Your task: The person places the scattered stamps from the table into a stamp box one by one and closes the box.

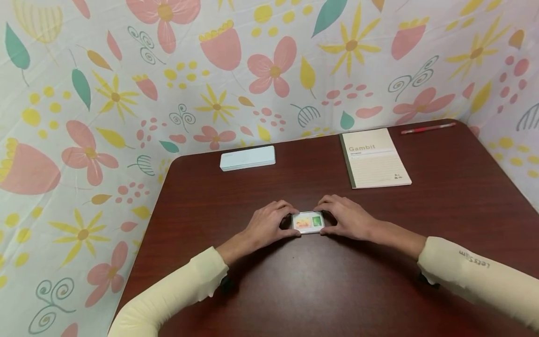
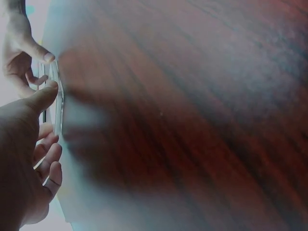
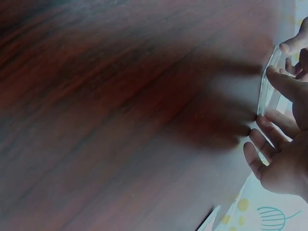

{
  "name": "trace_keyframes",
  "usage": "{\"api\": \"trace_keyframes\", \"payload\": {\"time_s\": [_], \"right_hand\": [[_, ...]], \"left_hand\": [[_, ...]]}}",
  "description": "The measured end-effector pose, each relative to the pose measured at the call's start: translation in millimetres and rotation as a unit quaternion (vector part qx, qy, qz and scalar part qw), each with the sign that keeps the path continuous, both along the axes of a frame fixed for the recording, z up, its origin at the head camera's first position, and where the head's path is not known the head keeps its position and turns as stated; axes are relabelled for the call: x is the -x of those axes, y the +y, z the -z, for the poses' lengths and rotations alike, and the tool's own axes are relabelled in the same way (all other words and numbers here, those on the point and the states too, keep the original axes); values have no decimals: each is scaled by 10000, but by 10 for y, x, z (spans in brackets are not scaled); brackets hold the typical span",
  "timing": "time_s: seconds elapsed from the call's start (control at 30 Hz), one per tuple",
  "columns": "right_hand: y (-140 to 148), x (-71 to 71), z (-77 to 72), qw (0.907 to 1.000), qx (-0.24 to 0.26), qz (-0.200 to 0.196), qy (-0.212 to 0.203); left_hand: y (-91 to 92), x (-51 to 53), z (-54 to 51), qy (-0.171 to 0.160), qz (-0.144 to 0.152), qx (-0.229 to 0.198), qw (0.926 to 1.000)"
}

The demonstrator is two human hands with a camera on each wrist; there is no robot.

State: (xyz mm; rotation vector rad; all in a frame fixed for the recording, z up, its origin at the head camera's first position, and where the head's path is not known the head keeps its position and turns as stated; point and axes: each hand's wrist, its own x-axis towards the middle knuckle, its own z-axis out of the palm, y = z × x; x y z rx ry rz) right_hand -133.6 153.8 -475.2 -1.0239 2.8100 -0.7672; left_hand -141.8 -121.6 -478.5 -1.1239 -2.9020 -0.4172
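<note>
A small flat clear-edged case [image 1: 309, 223] with an orange-pink picture and a green rectangle on its white face lies at the middle of the table. My left hand [image 1: 271, 222] pinches its left end, thumb at the near edge and fingers at the far edge. At the right end, my right hand [image 1: 347, 219] holds it the same way. From the left wrist, the case [image 2: 59, 108] appears edge-on beside the left hand [image 2: 24, 139]. The right wrist view has its transparent rim [image 3: 263, 91] against the right hand [image 3: 284, 149]. What is inside is hard to make out.
Toward the back left of the dark wooden table [image 1: 294, 295] lies a pale blue oblong box [image 1: 247, 158]. A Gambit notebook [image 1: 375, 161] lies at the back right, with a red pen [image 1: 428, 128] beyond it. Flower-patterned cloth [image 1: 236, 105] hangs behind the table.
</note>
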Motion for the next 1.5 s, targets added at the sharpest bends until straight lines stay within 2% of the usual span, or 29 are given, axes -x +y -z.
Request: {"api": "trace_keyframes", "payload": {"time_s": [0.23,0.47,0.73,1.03,1.23,1.5], "right_hand": [[-10,-5,3,9999,-115,-9,99],[-4,-4,7,10000,-49,71,41],[-14,-19,-19,9999,-80,119,-41],[-12,-30,-32,9998,-36,123,-158],[-3,-52,-12,9999,67,147,-61],[3,-71,19,9997,164,175,104]], "left_hand": [[4,-19,-8,37,-61,5,10000],[8,-5,9,74,-22,12,10000],[18,-25,-30,245,100,191,9995],[-7,-29,-25,187,24,174,9997],[-25,-43,22,243,54,100,9996],[-21,-35,33,323,106,26,9994]]}}
